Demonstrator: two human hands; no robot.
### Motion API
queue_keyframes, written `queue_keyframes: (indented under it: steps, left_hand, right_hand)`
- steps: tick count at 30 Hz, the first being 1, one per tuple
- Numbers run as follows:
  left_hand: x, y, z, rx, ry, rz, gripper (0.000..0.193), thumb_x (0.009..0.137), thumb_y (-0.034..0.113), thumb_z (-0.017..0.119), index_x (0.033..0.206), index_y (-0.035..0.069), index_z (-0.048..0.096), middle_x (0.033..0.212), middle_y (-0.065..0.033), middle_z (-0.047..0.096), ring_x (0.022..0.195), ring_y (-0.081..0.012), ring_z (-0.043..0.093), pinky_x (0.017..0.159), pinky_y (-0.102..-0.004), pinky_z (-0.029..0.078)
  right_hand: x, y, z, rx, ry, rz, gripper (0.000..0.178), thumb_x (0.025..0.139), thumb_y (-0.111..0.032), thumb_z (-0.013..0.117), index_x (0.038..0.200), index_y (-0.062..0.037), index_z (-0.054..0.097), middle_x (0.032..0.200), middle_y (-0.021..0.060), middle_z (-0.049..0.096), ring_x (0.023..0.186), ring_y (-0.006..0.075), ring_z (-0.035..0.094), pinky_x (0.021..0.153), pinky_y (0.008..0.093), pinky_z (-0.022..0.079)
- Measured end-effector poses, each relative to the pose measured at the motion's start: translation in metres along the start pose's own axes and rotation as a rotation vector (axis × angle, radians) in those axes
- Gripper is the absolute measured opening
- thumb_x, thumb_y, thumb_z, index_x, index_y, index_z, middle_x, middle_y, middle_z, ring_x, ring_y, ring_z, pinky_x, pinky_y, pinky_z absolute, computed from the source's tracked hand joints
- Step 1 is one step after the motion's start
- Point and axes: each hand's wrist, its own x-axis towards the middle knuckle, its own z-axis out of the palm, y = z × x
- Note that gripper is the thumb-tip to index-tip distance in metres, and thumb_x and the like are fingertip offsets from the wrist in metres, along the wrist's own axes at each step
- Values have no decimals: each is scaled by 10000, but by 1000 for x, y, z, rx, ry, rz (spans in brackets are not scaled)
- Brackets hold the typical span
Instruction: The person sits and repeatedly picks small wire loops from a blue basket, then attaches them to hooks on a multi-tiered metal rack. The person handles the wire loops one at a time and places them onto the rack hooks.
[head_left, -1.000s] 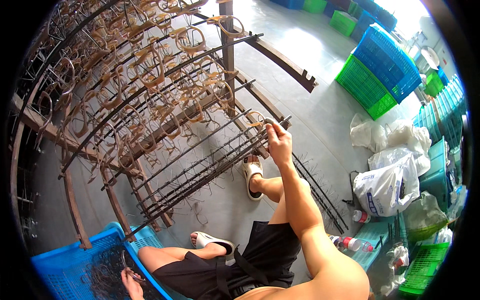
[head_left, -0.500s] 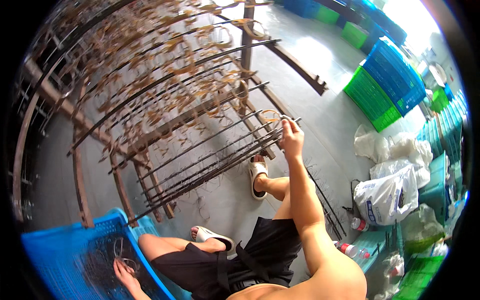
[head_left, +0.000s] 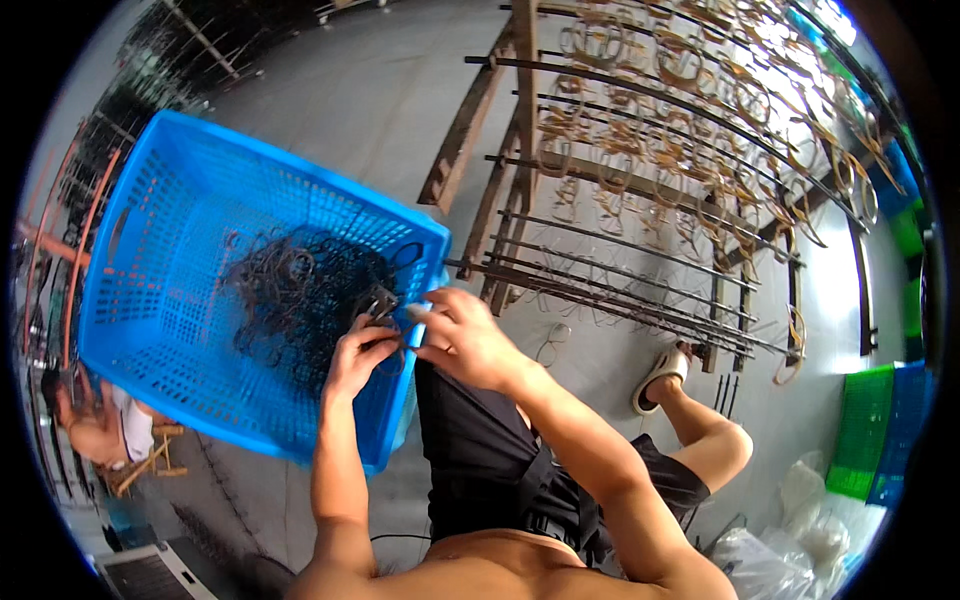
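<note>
Left hand (head_left: 357, 352): at the basket's right rim; fingers bent, thumb and fingertips pinched nearly together on a dark frame (head_left: 401, 345).

Right hand (head_left: 462, 335): opposite, just past the rim; fingers half curled, fingertips at the same frame. Whether they grip it or only steady it cannot be told.

Frame: thin, dark, between the two hands, above the rim; its full outline is hidden by the fingers.

Basket (head_left: 270, 165): blue, mesh-walled, beside the left thigh. Contains a tangled dark pile (head_left: 300, 285), heaped in the right and middle part.

Rack (head_left: 525, 90): wooden posts, dark rods (head_left: 560, 65), many tan frames (head_left: 612, 40) hung above; lower rods carry mostly thin wires.

Step, as judged: two-handed handling of one piece picked out apart from the pile. The next move calls for a light, sure pinch, and for keeping the piece's thin ends off the mesh and the tangle.

Edges: the right rim lies directly under the work; a dark loop (head_left: 406, 254) sits at the upper right corner. A low rod end points at that corner; contact cannot be told. A loose frame (head_left: 552, 343) lies on the floor between rack and shorts (head_left: 480, 440).

Room: widest over the basket's left half, where blue mesh shows; narrow between right rim and thigh.
</note>
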Motion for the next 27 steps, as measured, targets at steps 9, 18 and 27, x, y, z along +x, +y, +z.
queue_keyframes:
  steps: [9,18,27]
  left_hand:
    - [-7,-18,-4,-110,326,-87,515,888,97,504,1365,117,312,959,-57,544,755,-111,535,689,-229,444]
    - [18,-19,-4,747,250,-133,254,893,98,507,1129,24,563,1091,-201,603,864,-362,615,765,-417,473]
    - [17,-23,3,719,135,17,187,831,50,568,1001,-27,589,944,-162,599,858,-286,593,754,-359,468]
  right_hand:
    - [-59,12,-68,292,113,242,118,788,-161,654,847,-59,653,738,132,611,646,269,616,624,369,489]
    - [-217,32,-268,-98,1628,669,199,937,-211,529,936,-18,576,529,-34,428,384,31,381,339,193,294]
    - [-239,58,-279,49,1573,771,186,941,-200,515,899,-38,596,539,-49,437,408,28,364,356,190,287]
